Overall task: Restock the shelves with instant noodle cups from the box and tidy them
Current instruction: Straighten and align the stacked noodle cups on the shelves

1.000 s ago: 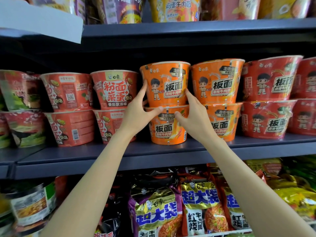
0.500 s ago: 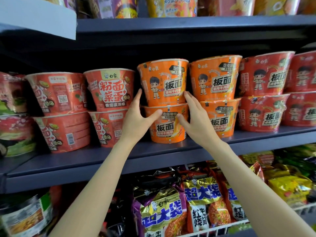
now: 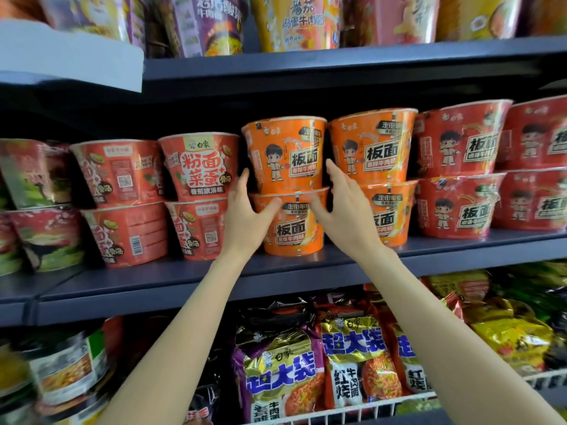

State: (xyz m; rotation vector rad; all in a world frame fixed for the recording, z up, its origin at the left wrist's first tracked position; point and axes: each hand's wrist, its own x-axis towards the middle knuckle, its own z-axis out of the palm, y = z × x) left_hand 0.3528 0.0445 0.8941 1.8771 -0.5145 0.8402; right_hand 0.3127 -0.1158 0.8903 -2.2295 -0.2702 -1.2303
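Stacked orange plastic-wrapped noodle cups [image 3: 288, 185]: my left hand [image 3: 245, 216] at nine o'clock, right hand [image 3: 343, 210] at three, fingers spread, touching.

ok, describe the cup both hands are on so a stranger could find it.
Start at the dark middle shelf and find the two orange stacks between the red ones. It is the bottom cup of the left stack, flanked by the left hand and right hand. Only it has hands against its sides.

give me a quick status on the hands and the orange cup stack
Left hand and right hand open, flanking the orange stack. Top orange cup sits on bottom orange cup, shelf front. Nothing in the way.
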